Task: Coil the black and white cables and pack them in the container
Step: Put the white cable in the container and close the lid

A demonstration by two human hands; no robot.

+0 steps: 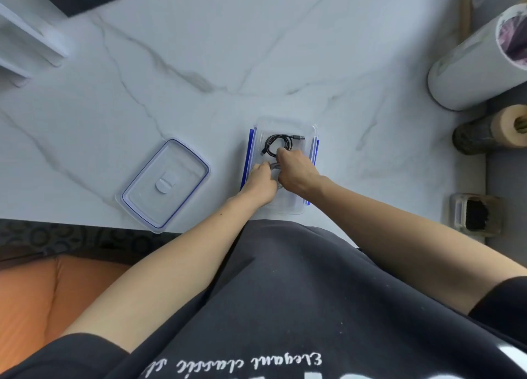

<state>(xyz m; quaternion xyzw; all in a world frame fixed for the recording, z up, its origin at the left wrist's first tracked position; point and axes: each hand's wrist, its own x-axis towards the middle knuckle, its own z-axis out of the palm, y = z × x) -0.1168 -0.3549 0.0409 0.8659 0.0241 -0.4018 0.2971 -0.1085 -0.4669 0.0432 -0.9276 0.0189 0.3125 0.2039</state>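
Two hands, left [261, 180] and right [296, 170], gripping white cable [275, 173] inside container [285, 127], lid [165, 184] beside.

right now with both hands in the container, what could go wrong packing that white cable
1. The white cable is pinched between the left hand and right hand; released loosely, its coil may spring open.
2. Pressing it in could push the black cable, whose plug ends stick out, over the container rim.
3. Stray loops could foul the lid seal later.
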